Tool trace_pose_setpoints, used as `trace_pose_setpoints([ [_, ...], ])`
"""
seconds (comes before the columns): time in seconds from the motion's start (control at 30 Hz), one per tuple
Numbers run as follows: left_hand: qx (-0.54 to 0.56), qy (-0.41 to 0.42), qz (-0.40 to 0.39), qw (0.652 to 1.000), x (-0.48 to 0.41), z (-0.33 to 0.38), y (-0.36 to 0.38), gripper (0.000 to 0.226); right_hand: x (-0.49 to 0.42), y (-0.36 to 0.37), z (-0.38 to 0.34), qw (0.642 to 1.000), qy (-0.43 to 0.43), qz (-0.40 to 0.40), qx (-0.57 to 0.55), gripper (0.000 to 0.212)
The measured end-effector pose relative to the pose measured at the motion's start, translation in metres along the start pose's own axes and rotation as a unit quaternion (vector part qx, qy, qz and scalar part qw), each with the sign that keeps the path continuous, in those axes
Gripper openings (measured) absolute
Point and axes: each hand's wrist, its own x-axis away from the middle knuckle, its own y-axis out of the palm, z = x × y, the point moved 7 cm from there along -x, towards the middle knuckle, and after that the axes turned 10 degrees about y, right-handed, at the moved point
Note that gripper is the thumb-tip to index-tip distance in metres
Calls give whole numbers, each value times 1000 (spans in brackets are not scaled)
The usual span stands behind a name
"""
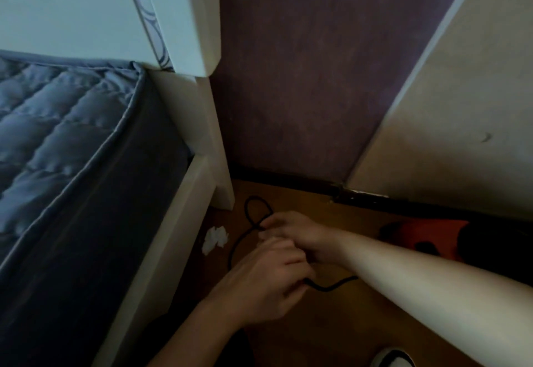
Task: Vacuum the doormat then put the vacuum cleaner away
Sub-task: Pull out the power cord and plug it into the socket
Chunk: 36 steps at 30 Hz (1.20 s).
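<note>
Vacuum cleaner (427,240) sat low at the right edge of the head view, an orange and black body on the wooden floor (346,323) against the dark skirting, half hidden behind the right forearm; no doormat in sight, so I'd guess this was the plugging-in or packing-up end of the job. Both hands were down by the bed frame (199,182) working its black power cord (248,208); left hand (268,283) had its fingers curled shut around the cord where it snaked off toward the machine; right hand (291,234) pinched the cord just under a small loop lying on the floor. Cord looked thin, floppy and light, likely to kink; better gathered in loose coils than yanked. Body's probably rigid plastic with some weight; grab it by a handle, though none was visible. Some crumpled white tissue (215,240) lay just beside the loop.
</note>
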Motion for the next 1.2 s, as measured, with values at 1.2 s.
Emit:
trace_pose_setpoints([
  [1.2, 374, -417, 6, 828, 46, -64, 32, 37, -38, -92, -34, 893, -78, 303, 323, 21],
])
